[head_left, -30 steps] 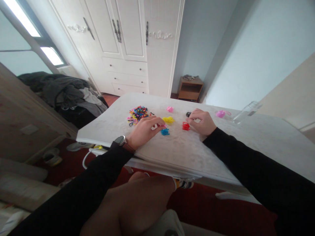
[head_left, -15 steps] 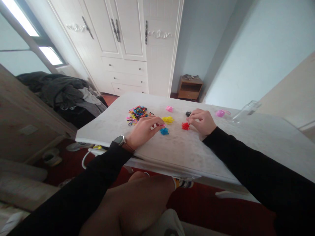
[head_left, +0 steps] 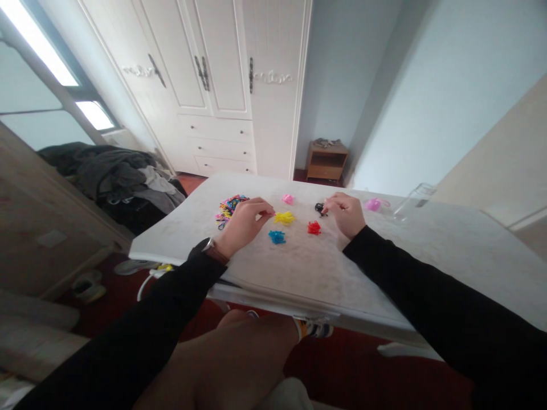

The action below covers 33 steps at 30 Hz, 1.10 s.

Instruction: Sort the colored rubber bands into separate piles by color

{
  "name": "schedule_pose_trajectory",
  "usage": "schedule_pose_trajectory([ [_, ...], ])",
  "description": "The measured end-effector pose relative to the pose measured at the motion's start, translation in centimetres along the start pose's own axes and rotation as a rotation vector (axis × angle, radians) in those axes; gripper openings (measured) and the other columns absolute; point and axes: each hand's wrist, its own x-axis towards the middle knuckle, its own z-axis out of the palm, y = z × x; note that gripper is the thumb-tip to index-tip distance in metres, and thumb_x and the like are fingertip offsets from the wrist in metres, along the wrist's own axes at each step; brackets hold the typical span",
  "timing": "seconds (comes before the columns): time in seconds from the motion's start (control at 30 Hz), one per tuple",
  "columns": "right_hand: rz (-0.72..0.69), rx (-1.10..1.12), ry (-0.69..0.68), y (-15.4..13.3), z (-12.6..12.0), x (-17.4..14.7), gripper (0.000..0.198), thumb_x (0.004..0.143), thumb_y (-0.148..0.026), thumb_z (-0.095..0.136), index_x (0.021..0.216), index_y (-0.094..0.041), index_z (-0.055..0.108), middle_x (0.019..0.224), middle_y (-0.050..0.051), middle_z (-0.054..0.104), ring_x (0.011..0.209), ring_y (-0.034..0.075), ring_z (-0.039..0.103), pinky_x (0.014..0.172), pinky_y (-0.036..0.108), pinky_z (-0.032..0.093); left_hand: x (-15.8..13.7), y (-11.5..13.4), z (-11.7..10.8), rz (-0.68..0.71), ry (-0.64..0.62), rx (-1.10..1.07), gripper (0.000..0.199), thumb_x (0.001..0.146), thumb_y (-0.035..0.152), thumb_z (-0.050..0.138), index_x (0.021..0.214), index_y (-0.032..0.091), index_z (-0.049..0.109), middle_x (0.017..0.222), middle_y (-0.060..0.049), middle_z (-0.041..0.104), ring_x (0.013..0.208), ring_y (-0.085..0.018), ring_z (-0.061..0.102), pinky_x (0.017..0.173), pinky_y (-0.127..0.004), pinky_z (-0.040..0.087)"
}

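My left hand [head_left: 248, 226], with a watch on its wrist, is closed in a pinch beside the yellow rubber bands [head_left: 284, 218]. A tiny pink rubber band seems to show at its fingertips. Behind that hand lies a mixed-colour heap of rubber bands [head_left: 226, 209], partly hidden. My right hand [head_left: 347, 213] is closed, thumb and fingers together at the edge of the black rubber bands [head_left: 319, 209]; what it grips is too small to make out. Small piles of blue [head_left: 277, 237], red [head_left: 314, 228] and pink rubber bands [head_left: 288, 199] lie between the hands.
Right of my right hand are a purple-pink object [head_left: 375, 204] and a clear glass jar [head_left: 412, 202] lying tilted on the white table [head_left: 299, 273]. Beyond stand a white wardrobe [head_left: 222, 122] and a small wooden cabinet [head_left: 327, 162]. Dark clothes [head_left: 111, 171] are heaped at left.
My left hand has lifted away from the blue pile towards the yellow one. My right hand has shifted from beside the red pile to the black one. The view has tilted slightly upward.
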Motion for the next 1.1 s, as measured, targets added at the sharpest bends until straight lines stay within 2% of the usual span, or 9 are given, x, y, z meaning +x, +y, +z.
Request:
schedule_pose_trajectory([
  [0.1,0.016,0.014,0.001,0.4,-0.1,0.0,0.037,0.088,-0.037,0.062,0.055,-0.024,0.072,0.067,0.003,0.068,0.074,0.021,0.066,0.076,0.039,0.048,3.1,-0.8,0.8,-0.120,-0.029,0.045,0.011,0.087,0.018,0.069,0.083,0.018,0.080,0.091,-0.008,0.077,0.075,-0.017,0.070,0.075,-0.029,0.056],
  [0.17,0.027,0.018,0.001,0.8,-0.2,0.0,0.037,0.088,-0.038,0.062,0.055,-0.024,0.072,0.066,0.003,0.067,0.073,0.021,0.066,0.076,0.039,0.048,5.2,-1.2,1.7,-0.183,-0.087,0.061,0.011,0.085,0.014,0.071,0.088,0.017,0.081,0.083,-0.006,0.077,0.076,-0.019,0.070,0.078,-0.030,0.054],
  [0.27,0.039,0.022,-0.005,1.1,-0.4,0.1,0.037,0.088,-0.040,0.062,0.055,-0.024,0.072,0.066,0.002,0.066,0.070,0.020,0.064,0.074,0.038,0.047,7.6,-1.8,3.1,-0.265,-0.129,0.037,0.013,0.081,0.012,0.076,0.093,0.015,0.079,0.078,-0.005,0.077,0.073,-0.018,0.069,0.073,-0.029,0.051],
  [0.47,0.040,0.013,-0.002,1.5,-0.5,0.1,0.039,0.088,-0.042,0.061,0.055,-0.024,0.072,0.065,0.002,0.067,0.066,0.018,0.061,0.074,0.037,0.047,9.6,-2.4,5.2,-0.320,-0.102,0.035,0.013,0.077,0.010,0.077,0.089,0.015,0.074,0.079,-0.005,0.077,0.075,-0.018,0.069,0.075,-0.029,0.051],
  [0.6,0.046,0.012,-0.012,1.7,-0.5,0.1,0.039,0.088,-0.041,0.062,0.055,-0.024,0.072,0.065,0.002,0.067,0.066,0.018,0.061,0.074,0.037,0.047,9.2,-2.4,4.4,-0.346,-0.054,0.040,0.012,0.078,0.017,0.080,0.087,0.016,0.073,0.087,-0.007,0.079,0.076,-0.019,0.069,0.074,-0.030,0.051],
  [0.7,0.049,0.012,-0.016,1.8,-0.5,0.1,0.037,0.086,-0.040,0.062,0.054,-0.024,0.071,0.065,0.002,0.066,0.066,0.018,0.061,0.074,0.037,0.047,8.0,-2.3,2.5,-0.389,0.054,0.063,0.005,0.084,0.019,0.072,0.087,0.016,0.074,0.088,-0.007,0.079,0.078,-0.019,0.068,0.076,-0.031,0.052],
  [0.83,0.063,0.027,-0.018,1.7,-0.4,0.1,0.036,0.085,-0.040,0.062,0.053,-0.024,0.070,0.066,0.002,0.066,0.070,0.020,0.064,0.072,0.036,0.047,5.3,-2.4,-0.1,-0.458,0.197,0.112,0.012,0.082,0.015,0.064,0.088,0.017,0.074,0.082,-0.006,0.078,0.079,-0.021,0.070,0.077,-0.031,0.053],
  [0.97,0.074,0.029,-0.024,1.5,-0.3,0.1,0.035,0.084,-0.039,0.062,0.054,-0.024,0.070,0.067,0.003,0.067,0.070,0.020,0.064,0.071,0.037,0.047,3.0,-3.1,-1.4,-0.453,0.161,0.154,0.015,0.078,0.013,0.064,0.088,0.017,0.074,0.086,-0.007,0.079,0.083,-0.022,0.071,0.081,-0.033,0.054],
  [1.1,0.077,0.021,-0.035,1.3,-0.3,0.2,0.034,0.084,-0.037,0.063,0.054,-0.024,0.070,0.067,0.003,0.066,0.068,0.020,0.063,0.074,0.038,0.047,1.7,-3.7,-1.4,-0.425,0.071,0.214,0.014,0.079,0.017,0.066,0.089,0.017,0.076,0.092,-0.010,0.080,0.089,-0.026,0.071,0.086,-0.038,0.053],
])
